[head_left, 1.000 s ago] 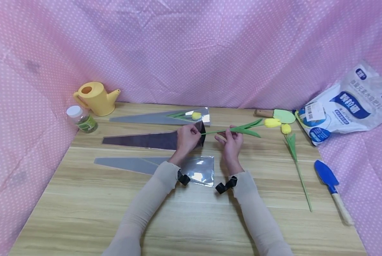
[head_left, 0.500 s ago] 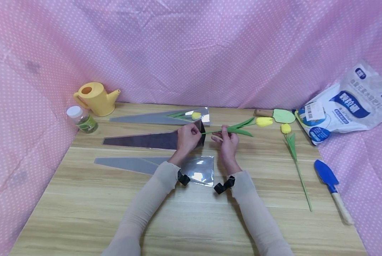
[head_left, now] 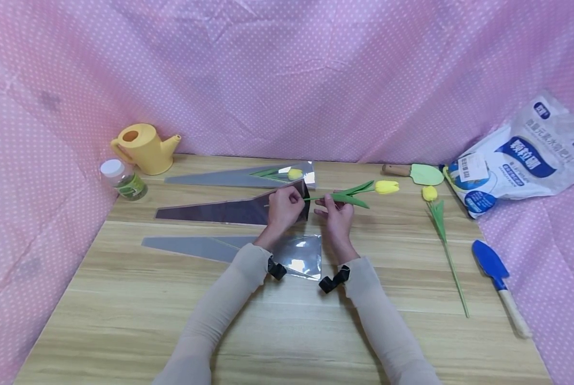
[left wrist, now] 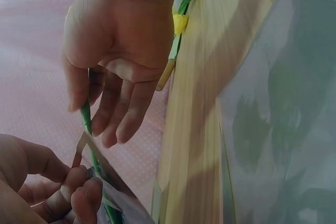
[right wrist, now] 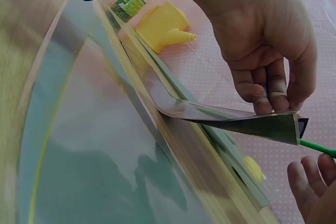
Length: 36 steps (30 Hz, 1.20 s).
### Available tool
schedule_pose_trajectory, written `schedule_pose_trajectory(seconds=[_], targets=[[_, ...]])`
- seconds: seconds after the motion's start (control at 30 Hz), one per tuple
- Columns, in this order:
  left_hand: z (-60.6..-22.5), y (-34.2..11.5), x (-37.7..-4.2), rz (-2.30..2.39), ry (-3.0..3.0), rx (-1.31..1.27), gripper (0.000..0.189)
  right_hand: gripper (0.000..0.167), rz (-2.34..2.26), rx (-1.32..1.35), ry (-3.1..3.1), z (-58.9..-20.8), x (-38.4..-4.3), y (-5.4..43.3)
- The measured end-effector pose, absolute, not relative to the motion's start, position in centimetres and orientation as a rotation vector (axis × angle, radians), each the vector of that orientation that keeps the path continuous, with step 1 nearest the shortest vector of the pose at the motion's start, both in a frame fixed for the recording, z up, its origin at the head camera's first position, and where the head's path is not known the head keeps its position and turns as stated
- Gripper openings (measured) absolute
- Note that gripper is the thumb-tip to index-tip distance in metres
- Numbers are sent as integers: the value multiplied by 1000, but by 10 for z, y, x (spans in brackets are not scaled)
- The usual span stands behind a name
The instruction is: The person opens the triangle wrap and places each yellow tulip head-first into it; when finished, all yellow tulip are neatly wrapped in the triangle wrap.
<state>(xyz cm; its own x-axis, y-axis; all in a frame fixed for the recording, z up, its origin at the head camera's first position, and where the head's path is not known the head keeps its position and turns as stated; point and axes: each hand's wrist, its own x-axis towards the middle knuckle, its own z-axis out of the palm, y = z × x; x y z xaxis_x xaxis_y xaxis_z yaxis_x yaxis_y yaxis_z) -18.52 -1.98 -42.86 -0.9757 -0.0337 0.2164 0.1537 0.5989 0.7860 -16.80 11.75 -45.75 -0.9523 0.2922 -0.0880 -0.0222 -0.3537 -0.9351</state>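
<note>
My left hand (head_left: 283, 210) pinches the mouth edge of a dark tapered flower sleeve (head_left: 219, 212), holding that end raised and parted. Between thumb and fingers, my right hand (head_left: 337, 220) holds the green stem of a yellow tulip (head_left: 387, 187) just below its leaves. The stem's lower part lies inside the sleeve; the bloom and leaves stay outside, to the right. In the right wrist view the sleeve (right wrist: 262, 127) gapes at its mouth where the stem (right wrist: 315, 145) enters. The left wrist view shows the right hand (left wrist: 123, 40) above the sleeve's edge.
A clear sleeve (head_left: 210, 176) with a tulip inside lies behind; another clear sleeve (head_left: 191, 247) lies in front. A loose tulip (head_left: 438, 219), blue trowel (head_left: 491, 264), green trowel (head_left: 426, 174) and fertiliser bag (head_left: 522, 160) are rightward. A yellow watering can (head_left: 149, 152) and jar (head_left: 129, 184) stand left.
My right hand has moved left with the tulip, sliding its stem deeper into the dark sleeve. My left hand stays nearly in place at the sleeve's mouth.
</note>
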Motion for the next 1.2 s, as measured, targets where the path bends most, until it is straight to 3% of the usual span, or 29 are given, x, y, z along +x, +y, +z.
schedule_pose_trajectory(seconds=[0.27,0.87,1.2], targets=[[-429,-21,-185,-1302,-2612,-118,10,25,2394,-353,-1578,-454,-168,121],[-426,-19,-185,-1283,-2608,-161,8,39,2308,-362,-1808,-455,-166,116],[-426,-16,-183,-1329,-2577,-207,8,39,2294,-371,-1965,-458,-165,114]])
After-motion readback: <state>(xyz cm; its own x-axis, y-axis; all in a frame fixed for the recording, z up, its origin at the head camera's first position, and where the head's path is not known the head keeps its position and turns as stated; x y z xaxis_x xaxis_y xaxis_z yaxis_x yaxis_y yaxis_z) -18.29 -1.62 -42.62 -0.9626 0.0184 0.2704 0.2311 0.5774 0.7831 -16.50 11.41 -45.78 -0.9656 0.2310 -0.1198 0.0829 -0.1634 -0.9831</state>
